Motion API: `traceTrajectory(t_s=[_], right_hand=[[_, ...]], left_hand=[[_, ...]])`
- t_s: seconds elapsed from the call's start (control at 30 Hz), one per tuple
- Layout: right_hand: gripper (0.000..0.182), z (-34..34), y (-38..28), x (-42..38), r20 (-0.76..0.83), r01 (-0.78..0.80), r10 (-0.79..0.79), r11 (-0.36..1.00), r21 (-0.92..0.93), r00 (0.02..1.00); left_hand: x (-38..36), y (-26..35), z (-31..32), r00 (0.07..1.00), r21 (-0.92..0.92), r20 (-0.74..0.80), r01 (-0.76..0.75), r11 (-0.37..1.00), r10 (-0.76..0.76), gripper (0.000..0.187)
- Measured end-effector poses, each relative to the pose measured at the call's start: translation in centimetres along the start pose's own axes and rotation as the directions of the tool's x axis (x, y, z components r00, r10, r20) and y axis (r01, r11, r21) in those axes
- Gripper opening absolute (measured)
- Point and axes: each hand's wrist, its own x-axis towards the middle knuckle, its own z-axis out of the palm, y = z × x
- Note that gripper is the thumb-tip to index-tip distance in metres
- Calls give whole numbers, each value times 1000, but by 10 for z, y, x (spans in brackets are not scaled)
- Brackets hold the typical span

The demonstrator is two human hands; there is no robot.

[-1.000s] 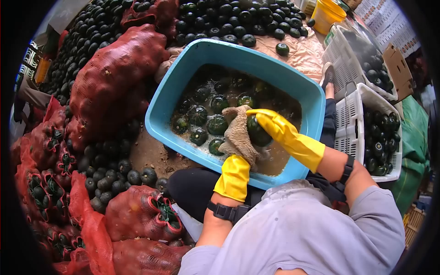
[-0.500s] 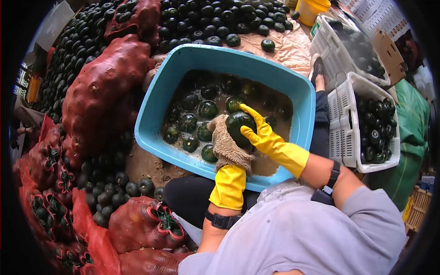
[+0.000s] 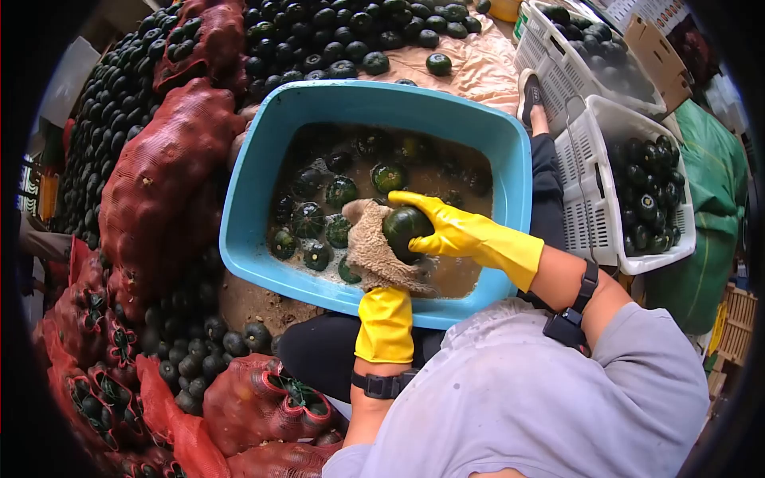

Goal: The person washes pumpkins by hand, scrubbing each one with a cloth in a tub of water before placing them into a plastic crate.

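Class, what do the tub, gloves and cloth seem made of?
Blue tub: probably moulded plastic, slightly glossy, with a smooth rounded rim. Yellow gloves: likely rubber, smooth, with soft cuff creases. Beige cloth: perhaps towelling, matte, given its nubbly surface.

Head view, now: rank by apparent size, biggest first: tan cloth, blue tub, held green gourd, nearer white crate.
1. Blue tub
2. Nearer white crate
3. Tan cloth
4. Held green gourd, partly covered by glove and cloth

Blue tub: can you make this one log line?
left hand: mostly hidden by tan cloth | right hand: holding dark green squash | squash: against cloth | blue tub: murky water, more squashes
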Motion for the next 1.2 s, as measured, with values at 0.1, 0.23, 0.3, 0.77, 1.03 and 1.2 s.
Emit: traceTrajectory(t_s=[0.1,0.23,0.3,0.77,1.03,1.2], right_hand=[[70,-10,5,2,235,-158,61,893,421,970],[70,47,22,5,49,-101,153,353,930,987],[72,52,50,10,-266,80,56,877,474,962],[89,40,65,-7,-231,-146,229,934,327,946],[65,-85,27,74,98,-470,506,845,-255,857],[50,-114,-61,167,-363,498,-344,519,695,866]], left_hand=[[6,-6,-5,920,-110,-238,-343,933,311,89],[-4,-16,19,952,-16,-298,-81,997,72,90],[2,2,7,990,147,-103,-76,986,91,94],[-1,10,7,952,239,-90,-265,934,293,95],[28,-34,-29,785,-840,451,534,97,-424,49],[30,-5,-28,724,-881,398,474,-14,-563,51]])
